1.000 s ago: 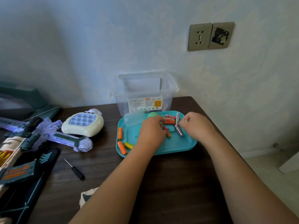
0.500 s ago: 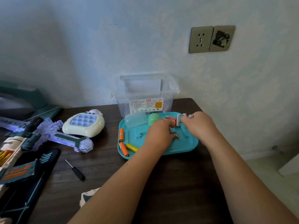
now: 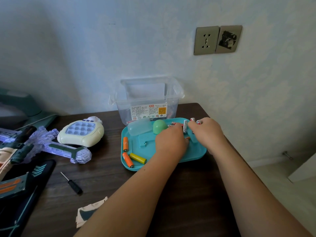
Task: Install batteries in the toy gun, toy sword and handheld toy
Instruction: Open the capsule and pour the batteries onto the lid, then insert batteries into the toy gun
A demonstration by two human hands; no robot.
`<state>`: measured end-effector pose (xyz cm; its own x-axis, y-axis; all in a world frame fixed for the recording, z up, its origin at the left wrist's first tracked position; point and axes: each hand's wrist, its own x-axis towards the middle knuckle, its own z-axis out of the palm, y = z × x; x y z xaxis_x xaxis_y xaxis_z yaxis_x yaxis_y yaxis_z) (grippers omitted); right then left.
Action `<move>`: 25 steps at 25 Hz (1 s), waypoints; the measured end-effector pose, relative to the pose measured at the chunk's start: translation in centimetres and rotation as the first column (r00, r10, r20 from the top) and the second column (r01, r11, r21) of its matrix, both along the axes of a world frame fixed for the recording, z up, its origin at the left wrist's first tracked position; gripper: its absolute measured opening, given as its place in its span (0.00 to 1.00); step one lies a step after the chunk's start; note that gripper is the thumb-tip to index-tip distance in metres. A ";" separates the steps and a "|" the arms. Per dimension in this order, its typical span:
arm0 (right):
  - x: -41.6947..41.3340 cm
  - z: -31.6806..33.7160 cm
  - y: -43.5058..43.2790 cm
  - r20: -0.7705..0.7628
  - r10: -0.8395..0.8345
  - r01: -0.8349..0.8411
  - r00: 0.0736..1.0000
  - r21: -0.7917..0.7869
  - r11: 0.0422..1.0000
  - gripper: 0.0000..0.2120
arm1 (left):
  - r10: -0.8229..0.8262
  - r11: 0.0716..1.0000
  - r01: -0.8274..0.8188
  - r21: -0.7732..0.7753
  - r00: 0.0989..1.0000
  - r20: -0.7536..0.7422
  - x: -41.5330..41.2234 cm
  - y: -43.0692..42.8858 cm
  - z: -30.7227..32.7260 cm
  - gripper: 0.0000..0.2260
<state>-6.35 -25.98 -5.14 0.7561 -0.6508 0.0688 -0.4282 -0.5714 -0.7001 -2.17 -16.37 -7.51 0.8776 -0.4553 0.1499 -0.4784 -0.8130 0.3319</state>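
both hands have shifted toward the far right corner of the teal tray (image 3: 196,157) since a second ago. the loose orange battery (image 3: 187,138) that lay in the open between them is now mostly covered, only its tip shows.

left hand (image 3: 171,142): knuckles up, fingers curled down onto the tray floor. fingertips are hidden, so can't tell if it grips anything. right hand (image 3: 207,132): fingers bunched together, pinching small red-and-white batteries (image 3: 192,119) that poke out past them at the far rim. another red-and-white cell (image 3: 185,126) sits between the two hands, with more just beyond the left fingertips.

tray contents, left side: two orange batteries (image 3: 125,143) near the left wall, one behind the other. a yellow battery (image 3: 137,158) lies angled, just beside the nearer orange one. far side: clear plastic cover (image 3: 139,128) and a green dome (image 3: 159,126) next to it. a flat teal panel (image 3: 147,140) with a small screw lies mid-tray.

clear bin (image 3: 147,100): directly behind the tray against the wall, open top, printed label on the front. contents too faint to read.

toys are all left of the tray on the dark wood table (image 3: 171,194), untouched. cream handheld toy (image 3: 81,132) is nearest, face up. translucent toy sword (image 3: 56,147) lies in front of it, glowing purple. toy gun (image 3: 6,155) is cropped at the left edge. small black screwdriver (image 3: 72,184) lies near the front, apart from everything.
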 end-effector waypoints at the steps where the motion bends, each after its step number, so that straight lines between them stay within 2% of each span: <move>1: 0.0 -0.1 0.0 0.010 0.003 -0.003 1.000 0.007 1.000 0.19 | 0.023 1.000 -0.023 0.015 1.000 -0.016 -0.1 -0.5 0.1 0.14; 4: 0.0 0.1 0.2 0.055 -0.004 -0.003 0.998 0.138 0.990 0.19 | 0.054 0.998 -0.053 0.012 0.994 -0.098 -0.2 -1.7 0.4 0.12; 6: -0.1 0.5 0.3 0.100 -0.023 -0.018 0.995 0.396 0.918 0.16 | 0.038 0.998 -0.046 -0.035 0.980 -0.195 -0.1 -1.7 0.8 0.13; 8: -0.4 1.2 0.2 0.204 -0.028 -0.122 0.979 0.687 0.716 0.12 | 0.012 0.989 -0.052 -0.140 0.962 -0.272 0.3 -0.5 1.6 0.12; 10: -1.0 2.3 0.1 0.305 -0.072 -0.234 0.950 0.843 0.484 0.08 | -0.014 0.957 -0.074 -0.279 0.954 -0.298 0.6 2.2 3.1 0.09; 11: -1.2 2.9 0.4 0.339 -0.097 -0.275 0.936 0.874 0.400 0.07 | -0.019 0.937 -0.088 -0.339 0.954 -0.300 0.7 4.2 4.0 0.06; 13: -1.5 3.7 1.2 0.381 -0.088 -0.333 0.920 0.881 0.335 0.05 | -0.027 0.894 -0.107 -0.434 0.956 -0.292 0.4 7.7 5.6 0.03; 16: -1.5 4.6 5.8 0.352 0.140 -0.378 0.925 0.885 0.272 0.09 | -0.001 0.838 -0.145 -0.526 0.964 -0.268 -0.5 12.7 7.3 0.03; 18: -1.7 4.7 10.6 0.306 0.306 -0.365 0.901 0.918 0.155 0.12 | 0.036 0.792 -0.223 -0.569 0.946 -0.321 -1.1 15.8 7.7 0.03; 20: -2.1 4.3 15.0 0.289 0.405 -0.331 0.868 0.943 0.037 0.11 | 0.070 0.750 -0.311 -0.584 0.915 -0.397 -1.7 18.7 7.9 0.04; 22: -2.5 4.0 18.6 0.265 0.446 -0.312 0.855 0.949 0.036 0.11 | 0.080 0.745 -0.368 -0.557 0.877 -0.473 -2.4 21.8 7.6 0.06; 25: -2.6 3.8 23.3 0.217 0.516 -0.357 0.829 0.915 0.189 0.09 | 0.124 0.685 -0.465 -0.561 0.833 -0.539 -4.0 27.0 7.4 0.07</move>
<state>-8.93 -2.66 -1.36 0.8884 0.2101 -0.4082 -0.4529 0.2561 -0.8540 -6.17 10.67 -0.13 0.9878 -0.0950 -0.1236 0.0790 -0.3782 0.9224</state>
